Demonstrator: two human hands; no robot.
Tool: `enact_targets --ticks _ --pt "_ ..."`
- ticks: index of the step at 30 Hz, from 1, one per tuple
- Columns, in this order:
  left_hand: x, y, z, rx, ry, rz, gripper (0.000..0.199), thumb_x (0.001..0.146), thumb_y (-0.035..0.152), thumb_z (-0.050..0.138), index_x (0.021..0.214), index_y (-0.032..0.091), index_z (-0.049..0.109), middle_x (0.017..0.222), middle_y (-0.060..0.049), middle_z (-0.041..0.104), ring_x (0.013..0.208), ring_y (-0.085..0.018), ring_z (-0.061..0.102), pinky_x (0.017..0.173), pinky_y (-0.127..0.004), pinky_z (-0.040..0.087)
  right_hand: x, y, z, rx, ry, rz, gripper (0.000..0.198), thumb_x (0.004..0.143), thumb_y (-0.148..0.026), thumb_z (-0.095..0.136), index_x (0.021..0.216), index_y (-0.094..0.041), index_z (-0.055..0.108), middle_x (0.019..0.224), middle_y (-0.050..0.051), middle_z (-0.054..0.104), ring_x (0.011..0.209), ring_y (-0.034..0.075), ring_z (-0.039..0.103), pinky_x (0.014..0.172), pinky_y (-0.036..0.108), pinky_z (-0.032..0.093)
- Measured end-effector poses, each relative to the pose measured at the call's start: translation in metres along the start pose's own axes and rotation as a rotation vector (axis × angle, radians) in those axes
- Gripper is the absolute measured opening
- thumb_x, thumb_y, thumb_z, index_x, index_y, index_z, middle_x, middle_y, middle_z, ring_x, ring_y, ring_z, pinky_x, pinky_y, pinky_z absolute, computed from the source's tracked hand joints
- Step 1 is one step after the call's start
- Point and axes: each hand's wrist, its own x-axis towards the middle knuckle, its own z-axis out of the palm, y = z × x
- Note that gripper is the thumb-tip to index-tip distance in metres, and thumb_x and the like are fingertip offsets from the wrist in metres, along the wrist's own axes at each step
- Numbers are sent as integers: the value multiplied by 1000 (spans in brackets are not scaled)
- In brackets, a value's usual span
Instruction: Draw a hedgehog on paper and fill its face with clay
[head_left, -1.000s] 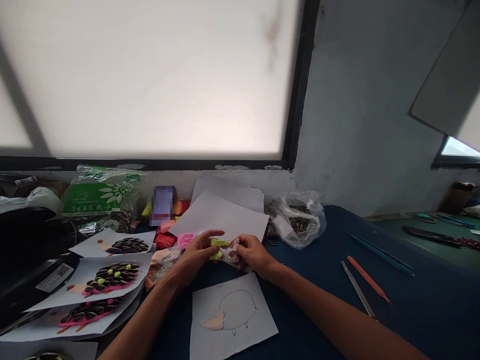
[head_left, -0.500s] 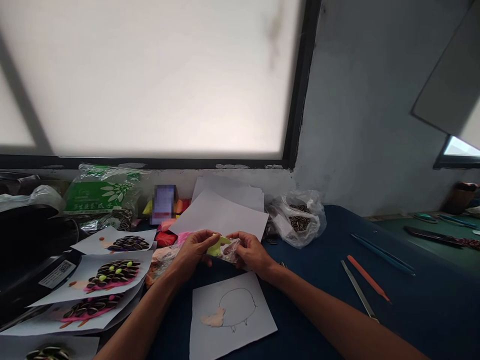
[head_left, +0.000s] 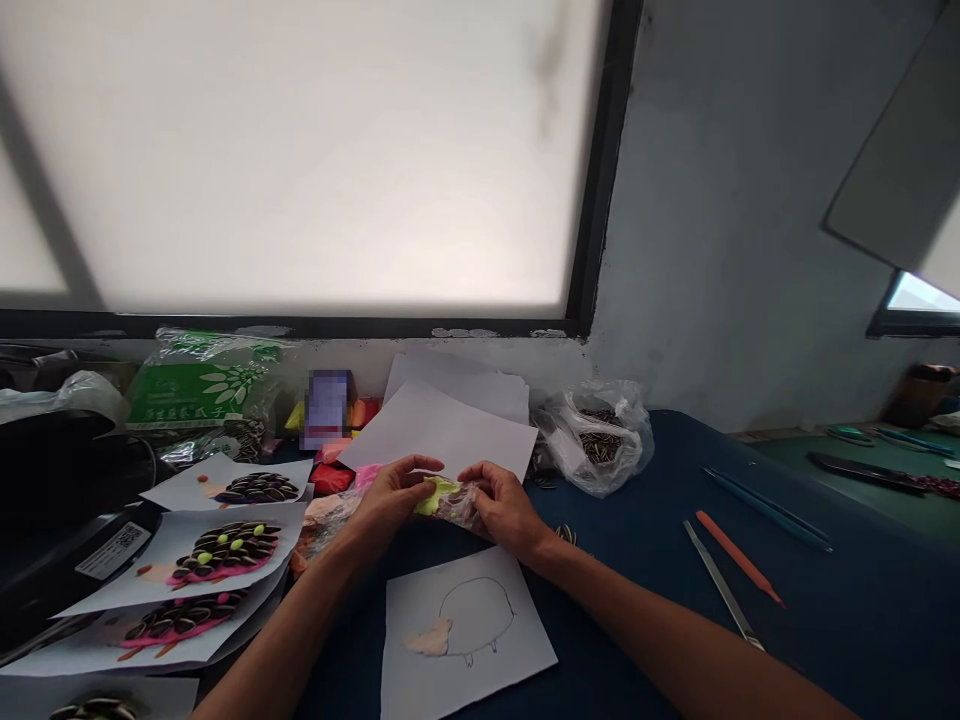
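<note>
Between my hands is a lump of yellow-green modelling clay [head_left: 437, 495] in a crinkled clear plastic wrapper [head_left: 465, 508]. My left hand [head_left: 397, 493] pinches the clay side with thumb and fingers. At the other end, my right hand [head_left: 500, 503] grips the wrapper. Just below them on the dark blue cloth lies a white sheet with a pencil outline of a rounded animal [head_left: 480, 650]. Peach clay [head_left: 430, 640] covers the animal's pointed head at the left; its body is bare paper.
Finished seed-and-clay pictures [head_left: 225, 545] overlap at left. Blank paper [head_left: 450, 430] and a plastic bag of sunflower seeds [head_left: 600, 440] lie behind my hands. An orange tool [head_left: 739, 557], a metal blade [head_left: 721, 580] and blue tweezers [head_left: 769, 508] rest at right.
The strip of yellow-green clay that stood up between my hands now lies lower, against the wrapper. My left fingers have lifted and spread slightly; both hands stay in nearly the same place.
</note>
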Motion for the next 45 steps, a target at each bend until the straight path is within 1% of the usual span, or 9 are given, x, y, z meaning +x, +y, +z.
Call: enact_targets --ticks 4,8,14,20,23,28,33,39,45 --pt "-5 9 7 -29 -7 -24 40 53 21 78 90 15 64 79 -3 71 63 -13 63 60 -23 49 1 -5 -4 -13 12 -5 13 74 -15 51 84 -17 60 64 -2 58 51 9 48 41 16 39" --pt "-7 12 13 -12 -10 -52 33 62 30 79 88 13 67 79 -5 71 66 -14 65 63 -24 49 1 -10 -7 -9 25 -16 11 77 -21 53 83 -17 61 66 -2 58 53 9 49 42 16 40" --pt "-2 0 7 18 39 10 44 57 39 82 90 13 69 75 -6 73 64 -17 65 60 -26 49 -2 -11 -2 13 -35 0 13 71 -24 62 82 -18 62 60 -4 55 50 9 49 41 17 37" --pt "-3 3 6 -21 71 17 59 50 38 85 100 13 67 96 -12 74 72 -17 66 65 -27 49 2 -6 -3 -7 12 -17 16 66 -22 66 80 -18 61 58 -6 51 46 9 46 41 20 37" --pt "-2 2 8 42 53 -27 52 52 40 84 93 14 68 86 -7 74 67 -14 64 60 -23 47 3 -5 -6 -17 65 -40 17 64 -20 66 78 -19 56 60 -6 53 48 9 48 45 21 38" --pt "-1 2 10 111 -3 -54 42 54 49 81 67 15 62 60 0 64 52 -12 60 45 -19 43 2 -8 -8 -13 120 -104 20 65 -22 63 65 -21 43 58 -6 52 52 9 48 48 20 37" --pt "-6 10 12 148 5 -71 42 61 51 77 73 14 62 64 -1 65 54 -13 63 35 -15 38 2 -11 -7 -4 101 -122 16 65 -26 62 64 -21 46 57 -5 51 53 10 47 46 21 35" --pt "-5 7 9 52 30 -72 34 60 37 82 77 14 66 71 -1 66 61 -12 63 52 -21 55 1 -12 -7 -19 100 -106 10 65 -28 62 67 -18 59 60 -4 53 53 10 45 47 21 36" --pt "-4 7 8 13 42 -90 34 51 29 86 76 14 68 72 0 67 65 -13 64 64 -26 58 2 -12 -7 -31 54 -66 12 67 -22 57 68 -16 68 59 -3 57 50 8 41 47 21 32"
